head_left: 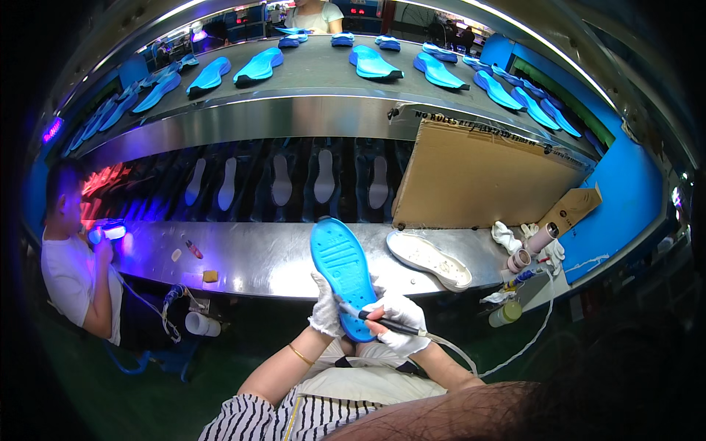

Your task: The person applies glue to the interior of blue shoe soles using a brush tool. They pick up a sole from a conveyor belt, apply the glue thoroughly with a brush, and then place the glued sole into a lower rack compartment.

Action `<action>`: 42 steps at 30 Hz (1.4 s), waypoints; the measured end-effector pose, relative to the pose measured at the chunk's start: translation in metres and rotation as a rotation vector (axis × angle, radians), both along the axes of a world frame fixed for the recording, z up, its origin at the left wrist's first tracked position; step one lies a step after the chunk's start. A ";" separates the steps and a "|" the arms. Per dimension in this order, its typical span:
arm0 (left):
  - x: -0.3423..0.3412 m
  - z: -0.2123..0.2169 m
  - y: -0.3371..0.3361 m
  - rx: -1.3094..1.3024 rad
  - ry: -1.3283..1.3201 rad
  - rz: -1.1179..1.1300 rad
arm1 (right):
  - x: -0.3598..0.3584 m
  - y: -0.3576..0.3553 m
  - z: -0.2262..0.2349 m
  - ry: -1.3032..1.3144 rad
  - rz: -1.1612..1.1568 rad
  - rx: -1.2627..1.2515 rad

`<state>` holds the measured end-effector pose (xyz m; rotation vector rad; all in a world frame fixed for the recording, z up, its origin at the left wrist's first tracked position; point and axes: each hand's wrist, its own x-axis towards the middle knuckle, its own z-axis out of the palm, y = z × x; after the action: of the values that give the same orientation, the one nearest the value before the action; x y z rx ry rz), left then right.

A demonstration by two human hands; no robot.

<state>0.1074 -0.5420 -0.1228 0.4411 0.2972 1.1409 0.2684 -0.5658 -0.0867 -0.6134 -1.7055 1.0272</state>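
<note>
A blue shoe sole (340,250) was held over the lap, its upper end overlapping the bench edge from this viewpoint. It looked light, springy and hard to break, perhaps slick on its smooth face, and the rims seemed the best place to hold. The gloved left hand (323,305) curled around its lower left edge, fingers partly hidden behind it. The gloved right hand (401,312) closed around a dark pen-like tool (399,325), tip at the sole's face; contact could not be told. Beyond lay a shiny metal bench (272,253) with a white sole (429,260), then a cardboard sheet (478,176) and a dark belt (316,73) carrying blue soles (373,63). A co-worker (77,275) sat at left under purple light.
</note>
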 end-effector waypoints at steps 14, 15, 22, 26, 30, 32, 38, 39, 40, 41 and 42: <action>-0.018 0.035 0.025 0.213 -0.168 0.189 | 0.001 0.012 0.012 0.398 0.103 -0.602; -0.020 0.035 0.028 0.247 -0.123 0.149 | 0.001 0.014 0.009 0.312 0.028 -0.521; -0.036 0.040 0.042 0.489 0.321 0.007 | 0.009 0.030 0.015 -0.087 0.137 -0.713; -0.033 0.051 0.044 0.476 0.458 -0.089 | 0.022 0.036 0.031 -0.044 0.225 -0.699; -0.035 0.060 0.053 0.397 0.461 -0.158 | 0.009 0.036 0.023 -0.146 0.125 0.039; -0.037 0.062 0.061 0.358 0.531 -0.188 | 0.005 0.032 0.033 -0.340 0.127 0.015; -0.028 0.064 0.075 0.162 0.838 -0.182 | 0.014 0.036 0.033 -0.130 0.311 -0.411; -0.025 0.070 0.073 0.135 0.822 -0.192 | 0.017 0.038 0.030 -0.043 0.331 -0.498; -0.022 0.078 0.071 0.108 0.807 -0.202 | 0.019 0.043 0.021 -0.097 0.269 -0.493; -0.022 0.082 0.070 0.079 0.792 -0.204 | 0.016 0.042 0.025 -0.164 0.222 -0.349; -0.026 0.079 0.073 0.111 0.780 -0.197 | 0.011 0.039 0.033 -0.230 0.174 -0.205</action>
<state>0.0818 -0.4694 -0.0439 0.9884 0.8496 0.7529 0.2794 -0.5264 -0.0536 -0.7477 -1.8927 1.3075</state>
